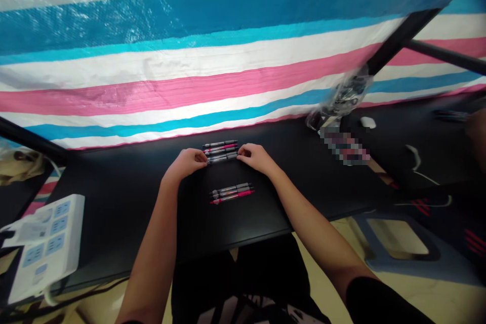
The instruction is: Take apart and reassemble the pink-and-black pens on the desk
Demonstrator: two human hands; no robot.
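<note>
Several pens (220, 150) lie side by side in a row across the black table, mostly grey and clear with a pink one among them. At the left ends of this row, my left hand (190, 163) is closed, fingertips on the tip of the nearest grey pen (222, 158). My right hand (256, 157) pinches at the same pen's right end, thumb and forefinger together. Closer to my body is a second small group of pens (231, 191), grey and clear, with a pink pen (232, 197) at its near side. Neither hand touches that group.
A white power strip (53, 243) stands at the table's left. To the right are a clear plastic bag (347, 98), a blurred-out item, a white mouse (367, 122) and a grey stool (395, 240). A striped sheet (170, 81) hangs behind; part of another person shows at far right.
</note>
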